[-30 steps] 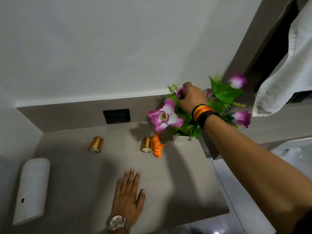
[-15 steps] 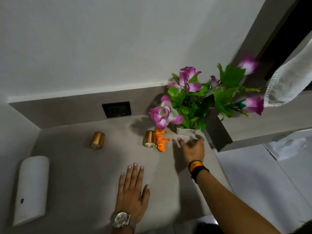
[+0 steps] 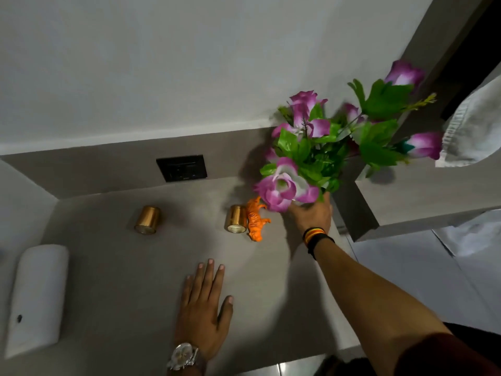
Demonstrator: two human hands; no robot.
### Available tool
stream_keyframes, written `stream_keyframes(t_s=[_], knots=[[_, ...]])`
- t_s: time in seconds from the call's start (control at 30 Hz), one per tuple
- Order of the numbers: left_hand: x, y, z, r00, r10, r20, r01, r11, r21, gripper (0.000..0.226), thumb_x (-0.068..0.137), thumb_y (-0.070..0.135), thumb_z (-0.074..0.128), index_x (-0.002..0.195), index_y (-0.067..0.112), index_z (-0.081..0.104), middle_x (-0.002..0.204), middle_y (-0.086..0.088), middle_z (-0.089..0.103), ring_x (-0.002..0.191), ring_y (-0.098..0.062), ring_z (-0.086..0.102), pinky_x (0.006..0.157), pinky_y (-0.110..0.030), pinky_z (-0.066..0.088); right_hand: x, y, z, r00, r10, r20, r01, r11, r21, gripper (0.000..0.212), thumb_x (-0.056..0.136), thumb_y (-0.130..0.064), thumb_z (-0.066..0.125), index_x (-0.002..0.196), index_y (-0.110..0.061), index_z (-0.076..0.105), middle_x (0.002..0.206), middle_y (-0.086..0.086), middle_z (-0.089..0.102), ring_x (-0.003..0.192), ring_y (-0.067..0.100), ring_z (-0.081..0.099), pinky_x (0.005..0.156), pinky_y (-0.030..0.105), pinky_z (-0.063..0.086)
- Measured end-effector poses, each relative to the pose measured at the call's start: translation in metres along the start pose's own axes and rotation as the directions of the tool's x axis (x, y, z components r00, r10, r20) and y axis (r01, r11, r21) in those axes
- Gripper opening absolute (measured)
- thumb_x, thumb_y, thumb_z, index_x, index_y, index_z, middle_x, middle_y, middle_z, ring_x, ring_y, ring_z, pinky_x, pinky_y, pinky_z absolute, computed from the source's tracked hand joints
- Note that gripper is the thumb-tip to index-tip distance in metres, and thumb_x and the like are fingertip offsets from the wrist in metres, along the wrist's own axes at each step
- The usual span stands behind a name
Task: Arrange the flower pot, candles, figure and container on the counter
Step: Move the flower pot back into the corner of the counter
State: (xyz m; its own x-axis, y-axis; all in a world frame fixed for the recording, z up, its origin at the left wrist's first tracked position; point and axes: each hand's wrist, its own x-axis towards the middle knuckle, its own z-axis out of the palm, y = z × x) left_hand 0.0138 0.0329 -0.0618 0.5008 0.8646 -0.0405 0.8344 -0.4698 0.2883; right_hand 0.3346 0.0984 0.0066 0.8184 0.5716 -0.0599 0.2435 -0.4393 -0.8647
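Now, right hand point(image 3: 311, 217): grip wrapped on the base of the flower pot point(image 3: 311, 158), at the surface's far right corner.
Left hand point(image 3: 202, 308): flat, fingers spread, holding nothing, palm down on the surface point(image 3: 122, 280).
Figure point(image 3: 255, 218): orange tiger, touching the right candle point(image 3: 236, 219).
Left candle point(image 3: 147, 220): well apart.
Container point(image 3: 36, 299): white, far left.

Two gold candles point(image 3: 146, 220) point(image 3: 237, 219), one flower pot point(image 3: 320, 147), one figure point(image 3: 256, 219) (orange tiger), one white container point(image 3: 36, 298).
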Motion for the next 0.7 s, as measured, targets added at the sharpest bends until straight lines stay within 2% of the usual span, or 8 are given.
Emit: stream_keyframes(t_s=[0.07, 0.2, 0.3, 0.5, 0.7], knots=[[0.000, 0.002, -0.002, 1.000, -0.005, -0.006, 0.005, 1.000, -0.012, 0.069, 0.100, 0.053, 0.032, 0.164, 0.032, 0.014, 0.174, 0.007, 0.008, 0.161, -0.016, 0.000, 0.128, -0.045, 0.005, 0.003, -0.002, -0.005, 0.999, -0.003, 0.045, 0.003, 1.000, -0.017, 0.090, 0.052, -0.068, 0.076, 0.120, -0.011, 0.062, 0.114, 0.015, 0.072, 0.102, 0.029, 0.065, 0.093, 0.049, 0.058], [-0.001, 0.004, -0.004, 1.000, -0.004, -0.020, 0.003, 1.000, -0.021, 0.068, 0.100, 0.051, 0.034, 0.163, 0.030, 0.020, 0.174, 0.004, 0.012, 0.162, -0.018, 0.004, 0.128, -0.047, 0.008, 0.003, -0.004, -0.010, 0.998, -0.017, 0.056, 0.015, 0.999, 0.032, 0.088, 0.057, -0.055, 0.087, 0.128, -0.021, 0.049, 0.129, 0.007, 0.065, 0.123, 0.033, 0.060, 0.102, 0.048, 0.052], [-0.002, 0.005, -0.004, 0.999, 0.015, -0.036, -0.015, 1.000, -0.011, 0.068, 0.099, 0.048, 0.038, 0.163, 0.026, 0.025, 0.173, 0.002, 0.016, 0.161, -0.021, 0.009, 0.128, -0.051, 0.016, 0.003, -0.003, -0.012, 0.995, -0.012, 0.095, 0.007, 0.999, 0.052, 0.093, 0.056, -0.057, 0.088, 0.130, -0.020, 0.046, 0.130, 0.009, 0.065, 0.124, 0.034, 0.059, 0.105, 0.051, 0.051], [-0.003, 0.004, -0.001, 0.998, 0.014, -0.054, -0.013, 1.000, 0.013, 0.069, 0.098, 0.047, 0.038, 0.162, 0.024, 0.027, 0.173, -0.001, 0.019, 0.160, -0.024, 0.015, 0.127, -0.053, 0.018, 0.003, 0.006, -0.017, 0.995, -0.014, 0.095, 0.008, 0.998, 0.064, 0.082, 0.066, -0.041, 0.093, 0.131, -0.017, 0.049, 0.125, 0.010, 0.067, 0.117, 0.032, 0.065, 0.100, 0.053, 0.056], [-0.004, 0.004, 0.001, 0.997, 0.017, -0.073, -0.016, 1.000, 0.013, 0.069, 0.098, 0.046, 0.038, 0.162, 0.023, 0.026, 0.172, -0.002, 0.020, 0.160, -0.023, 0.014, 0.127, -0.054, 0.019, 0.003, 0.005, -0.012, 0.998, -0.030, 0.057, 0.028, 0.999, 0.031, 0.087, 0.065, -0.046, 0.092, 0.131, -0.016, 0.045, 0.130, 0.009, 0.064, 0.124, 0.034, 0.060, 0.102, 0.050, 0.053]])
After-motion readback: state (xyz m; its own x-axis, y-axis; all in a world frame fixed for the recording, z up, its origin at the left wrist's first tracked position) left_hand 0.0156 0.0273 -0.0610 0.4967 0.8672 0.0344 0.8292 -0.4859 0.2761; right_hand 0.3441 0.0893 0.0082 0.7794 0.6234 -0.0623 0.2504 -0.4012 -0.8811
